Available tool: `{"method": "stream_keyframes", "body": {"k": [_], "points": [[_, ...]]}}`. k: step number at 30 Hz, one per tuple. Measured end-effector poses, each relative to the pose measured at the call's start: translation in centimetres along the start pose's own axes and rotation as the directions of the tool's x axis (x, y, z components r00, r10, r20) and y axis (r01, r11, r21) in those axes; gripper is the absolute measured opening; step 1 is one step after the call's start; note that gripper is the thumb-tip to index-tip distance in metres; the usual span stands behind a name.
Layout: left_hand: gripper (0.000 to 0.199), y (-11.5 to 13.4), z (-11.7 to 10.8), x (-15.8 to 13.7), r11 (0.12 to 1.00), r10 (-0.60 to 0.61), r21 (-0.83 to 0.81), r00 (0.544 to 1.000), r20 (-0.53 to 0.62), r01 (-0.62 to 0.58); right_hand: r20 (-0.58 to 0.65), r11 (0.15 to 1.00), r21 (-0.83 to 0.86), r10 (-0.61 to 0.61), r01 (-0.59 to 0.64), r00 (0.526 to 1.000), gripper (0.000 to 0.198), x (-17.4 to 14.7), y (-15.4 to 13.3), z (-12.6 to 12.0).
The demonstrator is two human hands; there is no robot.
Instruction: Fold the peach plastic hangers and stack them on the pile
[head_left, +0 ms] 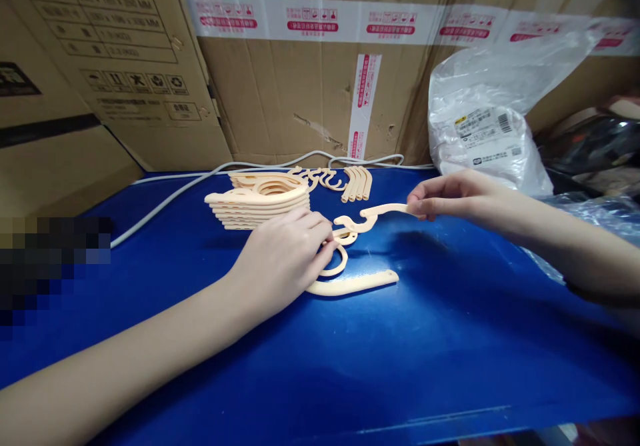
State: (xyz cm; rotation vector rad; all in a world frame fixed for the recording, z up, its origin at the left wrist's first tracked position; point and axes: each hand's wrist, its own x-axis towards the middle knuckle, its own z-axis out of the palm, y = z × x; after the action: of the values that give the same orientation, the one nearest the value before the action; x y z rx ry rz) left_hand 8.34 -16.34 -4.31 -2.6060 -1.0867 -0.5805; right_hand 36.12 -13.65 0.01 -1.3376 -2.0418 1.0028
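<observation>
My left hand [293, 253] is closed on a cream plastic clothes hanger lying in front of me, and its fingers hide part of it. A round loop [345, 263] and a long curved arm [355, 285] of the hanger show beyond the fingers. My right hand [445, 196] pinches one end of a thin cream hanger piece [383, 211]. The other end of that piece reaches a curved hook part [356, 225] beside my left fingertips; whether they are joined I cannot tell. Just behind my left hand stands a neat stack of cream hangers [257, 199].
Loose hooks [330, 179] and several short curved arms [357, 184] lie at the back of the blue table [400, 366]. A white cable [165, 209] runs along there. Cardboard boxes [290, 93] wall the rear and left; a plastic bag [480, 126] sits at the right.
</observation>
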Motion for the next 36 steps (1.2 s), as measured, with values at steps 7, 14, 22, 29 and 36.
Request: {"method": "stream_keyframes", "body": {"k": [7,14,22,29,36], "points": [[0.022,0.1,-0.2,0.3,0.999,0.048,0.008,0.991,-0.128,-0.047,0.174,0.999,0.016,0.047,-0.051,0.984,0.033,-0.2,-0.1,-0.3],[0.025,0.0,-0.1,0.1,0.994,0.107,0.024,0.989,-0.106,-0.105,0.197,0.999,-0.025,0.031,-0.027,0.98,0.03,0.3,0.8,-0.5],[0.03,0.1,0.0,0.1,0.994,0.082,0.076,0.993,-0.088,-0.075,0.169,0.999,-0.036,0.046,-0.041,0.985,0.031,0.1,0.3,0.3],[0.028,0.1,-0.1,0.0,0.988,0.101,0.127,0.99,-0.098,-0.088,0.189,0.986,-0.162,-0.015,0.046,0.982,0.044,0.2,0.8,0.4],[0.025,0.0,0.1,0.0,0.981,0.138,0.153,0.985,-0.101,-0.122,0.166,0.918,-0.333,-0.167,0.215,0.972,0.038,0.0,1.1,0.6]]}}
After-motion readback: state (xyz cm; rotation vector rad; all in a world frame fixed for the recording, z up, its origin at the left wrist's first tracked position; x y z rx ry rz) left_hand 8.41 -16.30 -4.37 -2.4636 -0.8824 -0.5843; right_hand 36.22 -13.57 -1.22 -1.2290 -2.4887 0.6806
